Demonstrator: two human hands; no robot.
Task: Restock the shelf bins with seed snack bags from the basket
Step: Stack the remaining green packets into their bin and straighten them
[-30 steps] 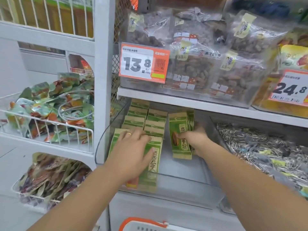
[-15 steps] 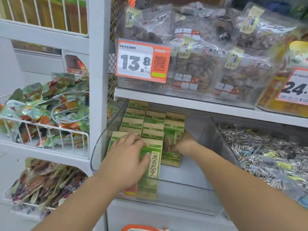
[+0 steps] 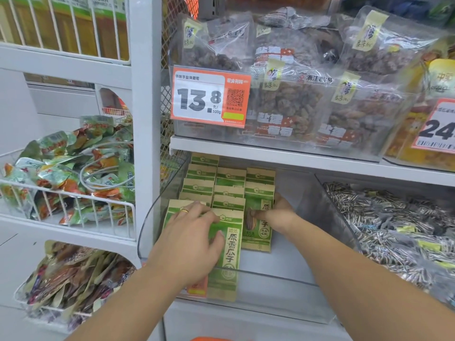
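The green and kraft seed bags (image 3: pixel 230 193) carry the brand 洽洽 and, down the front, 原香瓜子. They stand in three overlapping rows inside a clear shelf bin (image 3: pixel 283 289) on the lower shelf. At 12 o'clock above them an orange price tag (image 3: pixel 210 98) reads 13.8 元/500g beside a QR code; at 2 o'clock a second tag (image 3: pixel 437 127) shows only "24". The clear packs (image 3: pixel 283 104) on the upper shelf bear 浙江 and further print too blurred to read.

The left hand (image 3: pixel 190 238), a ring on one finger, lies flat with fingers spread on the front bag (image 3: pixel 227 254) of the left and middle rows, its grip released. The right hand (image 3: pixel 277 216) pinches the front bag of the right row (image 3: pixel 259 217), thumb on its face, fingers behind.

At 3 o'clock a neighbouring bin holds loose striped seed packets (image 3: pixel 384 225).
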